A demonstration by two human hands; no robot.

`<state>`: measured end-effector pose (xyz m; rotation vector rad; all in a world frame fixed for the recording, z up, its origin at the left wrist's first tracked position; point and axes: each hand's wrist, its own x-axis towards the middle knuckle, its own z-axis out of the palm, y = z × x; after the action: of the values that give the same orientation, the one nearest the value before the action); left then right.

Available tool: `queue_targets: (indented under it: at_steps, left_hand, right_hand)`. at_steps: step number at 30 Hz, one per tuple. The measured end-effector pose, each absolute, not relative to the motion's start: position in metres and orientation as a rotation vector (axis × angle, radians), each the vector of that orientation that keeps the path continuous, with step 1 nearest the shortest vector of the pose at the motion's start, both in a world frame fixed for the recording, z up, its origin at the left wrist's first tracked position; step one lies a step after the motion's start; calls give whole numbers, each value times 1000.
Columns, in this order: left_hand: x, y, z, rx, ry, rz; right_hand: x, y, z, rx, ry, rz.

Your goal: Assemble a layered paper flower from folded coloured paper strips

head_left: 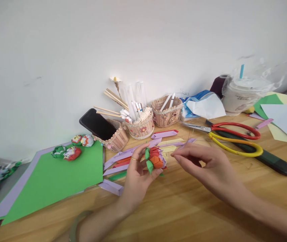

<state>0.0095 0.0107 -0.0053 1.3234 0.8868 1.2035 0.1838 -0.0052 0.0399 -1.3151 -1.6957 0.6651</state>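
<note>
My left hand is closed around a folded paper flower with red, orange and lilac petals and green leaves. It is held just above the table. A short gap to the right of the flower, my right hand has its thumb and forefinger pinched together. Whatever lies in that pinch, perhaps something thin, is too small to make out. Folded lilac paper strips, along with red, yellow and green ones, lie on the wooden table behind and beside my left hand.
Green paper lies at left, bearing several small paper flowers. A phone leans in one of the wooden-stick baskets along the wall. Red-and-yellow-handled scissors, a black-handled tool and a bagged cup are at right.
</note>
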Motion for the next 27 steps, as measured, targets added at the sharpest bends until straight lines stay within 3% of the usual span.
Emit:
queue_targets:
  at_steps: [10, 19, 27]
  left_hand:
    - [11, 10, -1, 1242, 904, 1185]
    - [10, 11, -3, 1081, 896, 1136]
    - [8, 11, 0, 784, 724, 942]
  right_hand:
    - [186, -8, 20, -970, -2078, -144]
    - [185, -11, 32, -898, -1985, 221]
    - [187, -6, 37, -1094, -1801, 446]
